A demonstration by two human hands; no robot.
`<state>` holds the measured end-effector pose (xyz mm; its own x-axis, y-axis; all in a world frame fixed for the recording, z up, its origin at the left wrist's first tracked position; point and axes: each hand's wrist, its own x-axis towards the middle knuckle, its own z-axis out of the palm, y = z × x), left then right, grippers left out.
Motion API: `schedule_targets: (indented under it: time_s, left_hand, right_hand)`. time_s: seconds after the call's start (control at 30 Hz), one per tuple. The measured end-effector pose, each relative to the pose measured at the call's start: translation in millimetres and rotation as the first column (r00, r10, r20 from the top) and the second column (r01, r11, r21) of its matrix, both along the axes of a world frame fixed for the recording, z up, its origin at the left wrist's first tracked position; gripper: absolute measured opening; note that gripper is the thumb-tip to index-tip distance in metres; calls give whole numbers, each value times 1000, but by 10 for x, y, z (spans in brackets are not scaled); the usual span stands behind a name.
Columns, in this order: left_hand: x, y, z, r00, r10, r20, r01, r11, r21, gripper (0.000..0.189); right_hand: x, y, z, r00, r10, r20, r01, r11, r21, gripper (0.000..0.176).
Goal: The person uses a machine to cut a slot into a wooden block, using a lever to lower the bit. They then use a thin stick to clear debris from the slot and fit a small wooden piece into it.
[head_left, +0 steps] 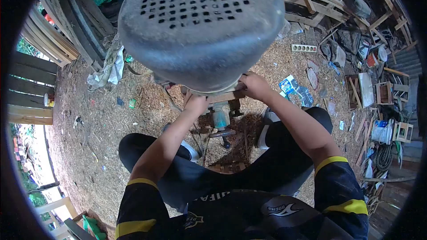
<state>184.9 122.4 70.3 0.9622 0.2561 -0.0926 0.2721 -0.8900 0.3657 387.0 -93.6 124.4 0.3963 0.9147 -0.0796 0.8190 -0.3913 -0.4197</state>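
Centrally, fingers on wood's edges, roomy floor

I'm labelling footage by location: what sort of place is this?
Probably a woodworking shop: what look like wood shavings lie underfoot, long boards lean at the upper left, and a perforated housing, seemingly of a machine, stands in front.
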Motion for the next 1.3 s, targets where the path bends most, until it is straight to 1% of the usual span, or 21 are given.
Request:
schedule_targets:
  time_s: [0.03, 0.13, 0.17, 0.2, 0.27, 0.3, 0.37, 0.4, 0.47, 0.53, 0.6, 0.67, 0.7, 0.77, 0.8, 0.87, 1.0, 1.07, 1.13, 1.23, 1.3]
  left_hand:
    - [2, 20, -29, 998, 7, -69, -8, 1000, -16, 60]
    - [-21, 81, -157, 1000, -19, 1, 20, 999, -44, 57]
    - [-28, 96, -198, 1000, -25, 11, 26, 997, -71, 56]
    - [-34, 116, -231, 1000, -28, 2, 28, 992, -122, 54]
    - [-33, 180, -389, 997, -68, 39, 72, 991, -112, 51]
    - [-33, 249, -711, 991, -110, 82, 114, 992, -50, 49]
    - [-32, 249, -754, 982, -79, 173, 88, 995, -45, 43]
    - [-27, 149, -500, 976, -1, 220, 25, 994, -108, 38]
    - [-20, 84, -226, 967, 65, 244, -34, 991, -130, 33]
    - [-23, 77, -165, 977, 40, 208, -32, 999, -40, 34]
    - [-42, 80, -226, 976, 69, 205, -42, 990, -133, 36]
    - [-74, 133, -340, 968, 6, 251, 17, 996, -88, 39]
    - [-123, 192, -465, 954, -72, 291, 74, 997, 4, 40]
    - [-213, 270, -762, 946, -130, 298, 77, 980, 183, 43]
    - [-258, 295, -939, 956, -104, 273, 29, 964, 265, 44]
    - [-350, 325, -987, 960, -91, 265, -13, 929, 369, 44]
    - [-426, 377, -548, 907, -177, 381, -6, 901, 433, 44]
    - [-394, 357, -270, 899, -138, 417, -25, 932, 361, 45]
    - [-355, 309, -49, 920, -13, 391, -69, 978, 195, 45]
    - [-312, 238, 27, 907, -40, 419, -41, 982, 182, 43]
    - [-309, 186, 54, 938, -21, 345, -20, 993, 116, 44]
  right_hand:
    - [12, -18, 17, 1000, 18, -16, -19, 999, -34, 38]
    - [1, 3, 22, 986, 17, -168, -12, 1000, 27, 36]
    - [-20, -34, 50, 987, -10, -161, 13, 1000, 17, 35]
    - [-31, -39, 30, 993, 15, -113, -5, 996, 84, 35]
    - [-6, -44, -63, 998, 57, -14, -52, 974, 218, 35]
    - [29, -42, -213, 997, 27, -78, -7, 969, 245, 37]
    - [43, -68, -196, 995, 39, -90, -14, 966, 258, 38]
    - [39, -76, -183, 994, 45, -96, -18, 965, 263, 38]
    - [16, -88, -76, 992, 48, -118, -16, 966, 258, 39]
    - [11, -80, 10, 989, 54, -136, -18, 967, 255, 41]
    - [-18, -60, 50, 987, 58, -152, -19, 969, 246, 43]
    - [-38, -25, 73, 983, 57, -174, -17, 975, 220, 44]
    - [-49, 4, 82, 981, 57, -186, -18, 979, 203, 45]
    - [-107, 69, 103, 990, 65, -128, -37, 977, 210, 46]
    - [-128, 100, 109, 992, 73, -100, -50, 976, 214, 46]
    - [-39, 174, -272, 983, 118, -142, -86, 974, 210, 47]
    - [-123, 293, -484, 985, 62, -160, -46, 994, 99, 49]
    - [-189, 329, -400, 987, 39, -156, -25, 995, 92, 50]
    - [-231, 354, -217, 987, 30, -157, -13, 994, 109, 49]
    - [-239, 357, -75, 988, 49, -147, -32, 993, 116, 49]
    - [-246, 309, -45, 987, 102, -120, -89, 990, 107, 50]
